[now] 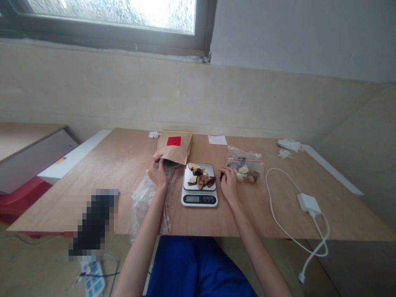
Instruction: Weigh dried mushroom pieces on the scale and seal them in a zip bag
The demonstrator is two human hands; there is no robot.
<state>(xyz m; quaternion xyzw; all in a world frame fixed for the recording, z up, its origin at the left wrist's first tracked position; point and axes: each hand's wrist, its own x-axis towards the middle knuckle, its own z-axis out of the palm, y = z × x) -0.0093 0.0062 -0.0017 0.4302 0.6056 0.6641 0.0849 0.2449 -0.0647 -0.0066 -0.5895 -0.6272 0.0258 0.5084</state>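
Note:
A white kitchen scale (199, 199) with a lit display sits in front of me. On its platform lies a small heap of dried mushroom slices (201, 180), pale with dark edges. My left hand (157, 174) is closed at the lower left edge of a brown paper bag (175, 153) with a red label; something dark and rounded shows below its mouth. Just right of the scale, my right hand (228, 182) has its fingers curled together, a small dark mushroom slice (222, 175) at the fingertips. Beside it is a clear zip bag (252, 167) of mushroom pieces.
Clear plastic bags (142, 202) lie under my left forearm. A white adapter (308, 203) and its cable occupy the table's right side. At the back are a white paper (217, 140) and crumpled tissues (154, 134). A power strip (94, 284) is on the floor.

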